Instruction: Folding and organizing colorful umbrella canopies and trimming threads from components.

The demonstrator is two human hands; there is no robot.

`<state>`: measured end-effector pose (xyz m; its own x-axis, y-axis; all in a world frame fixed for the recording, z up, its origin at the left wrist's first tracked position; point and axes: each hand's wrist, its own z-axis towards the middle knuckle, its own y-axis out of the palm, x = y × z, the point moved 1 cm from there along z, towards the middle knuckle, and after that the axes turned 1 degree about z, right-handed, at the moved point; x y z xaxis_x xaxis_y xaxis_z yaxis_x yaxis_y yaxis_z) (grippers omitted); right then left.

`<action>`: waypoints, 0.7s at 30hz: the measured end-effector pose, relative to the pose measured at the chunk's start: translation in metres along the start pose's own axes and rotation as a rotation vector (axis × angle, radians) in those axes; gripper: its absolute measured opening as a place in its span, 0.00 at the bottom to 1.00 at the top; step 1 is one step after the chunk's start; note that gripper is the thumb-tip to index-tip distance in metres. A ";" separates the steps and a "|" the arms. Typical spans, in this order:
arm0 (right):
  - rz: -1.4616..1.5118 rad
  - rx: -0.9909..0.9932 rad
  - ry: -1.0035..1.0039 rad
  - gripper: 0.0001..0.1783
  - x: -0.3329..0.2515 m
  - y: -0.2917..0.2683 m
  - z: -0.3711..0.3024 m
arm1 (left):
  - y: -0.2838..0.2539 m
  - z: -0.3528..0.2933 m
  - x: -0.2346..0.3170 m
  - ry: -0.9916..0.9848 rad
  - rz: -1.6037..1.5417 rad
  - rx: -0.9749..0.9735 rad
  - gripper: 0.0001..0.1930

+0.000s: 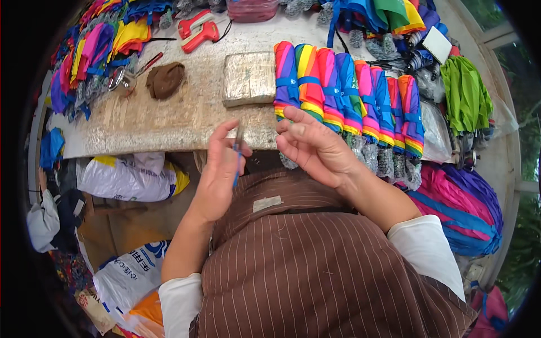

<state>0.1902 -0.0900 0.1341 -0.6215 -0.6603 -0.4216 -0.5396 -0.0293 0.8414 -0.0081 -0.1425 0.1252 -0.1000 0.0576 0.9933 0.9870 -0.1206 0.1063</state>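
In my left hand (217,174) is a small tool with a blue handle and a thin metal tip, which looks like thread snips (236,169). The hand is closed round it, just in front of the table's near edge. My right hand (318,146) is raised with its fingers half curled and apart, and I see nothing in it. Just beyond it, several folded rainbow umbrellas (332,87) lie side by side, strapped with blue bands. Left of them sits a square block wrapped in clear tape (249,79).
A brown cloth lump (165,80), a metal-topped jar (122,81) and a red-and-white handheld tool (198,32) lie on the worn table (186,124). More umbrellas crowd both sides, including green ones (465,93). Below left are white plastic sacks (132,179); a pink-and-blue bundle (456,208) is at right.
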 end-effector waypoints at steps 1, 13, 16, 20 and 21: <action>0.062 -0.026 -0.004 0.18 0.002 0.001 0.000 | 0.001 -0.003 0.002 0.005 0.101 -0.035 0.27; 0.122 -0.085 0.030 0.11 0.017 0.004 -0.009 | 0.011 -0.022 0.037 0.496 0.798 0.031 0.26; 0.037 -0.305 -0.163 0.10 0.017 0.000 -0.010 | 0.013 -0.027 0.039 0.354 0.652 -0.068 0.24; -1.294 -0.711 -0.818 0.13 -0.006 0.013 -0.025 | 0.006 -0.037 0.021 -0.127 -0.231 -0.069 0.18; -1.751 -0.931 -0.997 0.11 -0.018 0.026 -0.028 | 0.000 -0.037 0.022 -0.128 -0.200 -0.077 0.20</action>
<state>0.2035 -0.0999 0.1727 -0.1288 0.8890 -0.4394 -0.5604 -0.4308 -0.7074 -0.0147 -0.1781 0.1491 -0.2707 0.2128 0.9388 0.9362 -0.1690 0.3083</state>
